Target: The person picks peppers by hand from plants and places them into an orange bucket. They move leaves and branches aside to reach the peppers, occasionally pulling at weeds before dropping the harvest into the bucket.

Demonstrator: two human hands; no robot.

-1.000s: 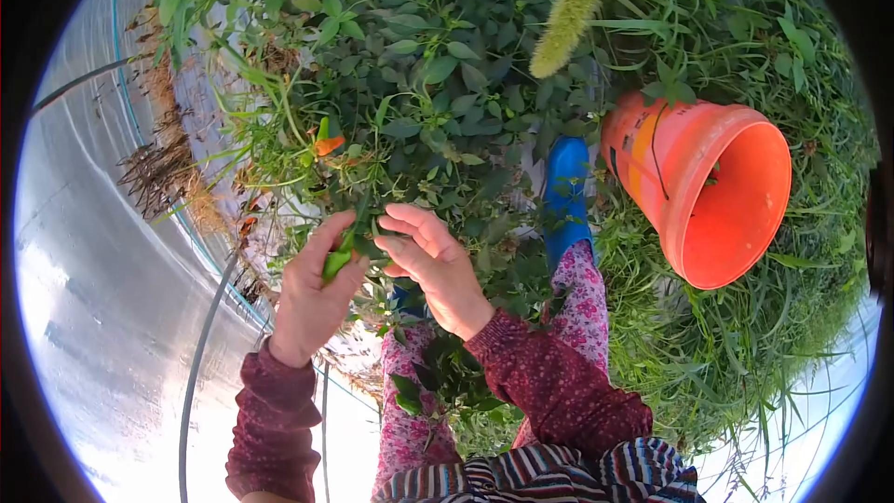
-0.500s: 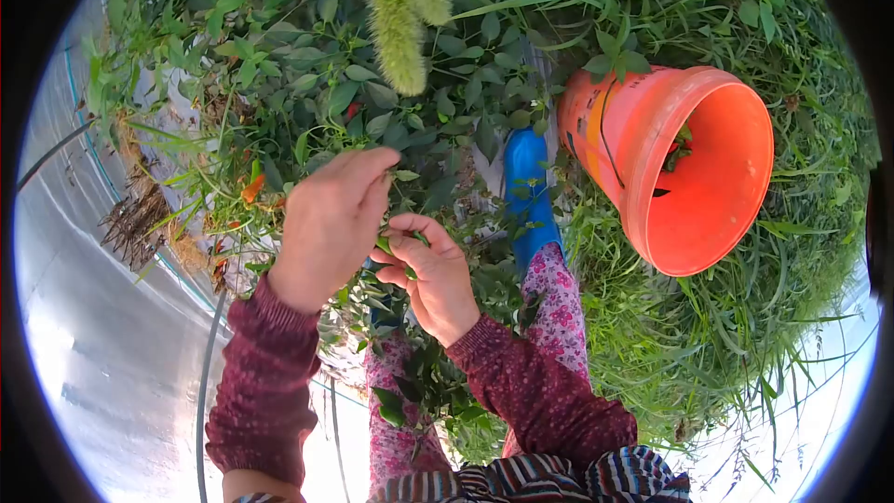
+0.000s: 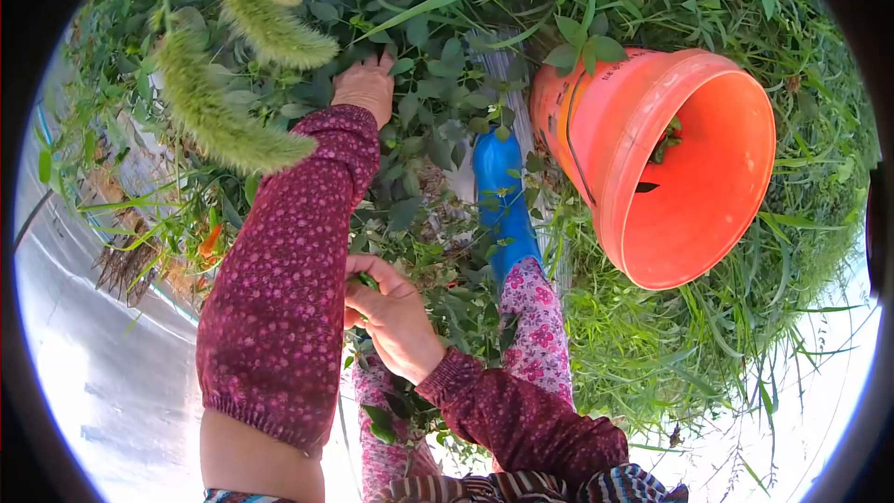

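My left hand [image 3: 365,91] reaches into the leafy pepper plants [image 3: 433,74] at the top, its fingers hidden among the leaves. Lower down, near my left forearm, my right hand [image 3: 400,321] is closed around green peppers [image 3: 369,280], only partly visible between thumb and fingers. An orange-red pepper [image 3: 210,241] hangs on a plant left of my left sleeve.
A tilted orange bucket [image 3: 610,149] stands to the right, with some green and dark bits inside. Foxtail seed heads [image 3: 219,116] hang close in front at upper left. My blue boot [image 3: 503,196] is among the plants. Silvery sheeting [image 3: 102,354] lies at left.
My left hand has moved up and away from my right hand, into the foliage. My right hand has shifted slightly down and left, still holding the green peppers. The view has shifted a little.
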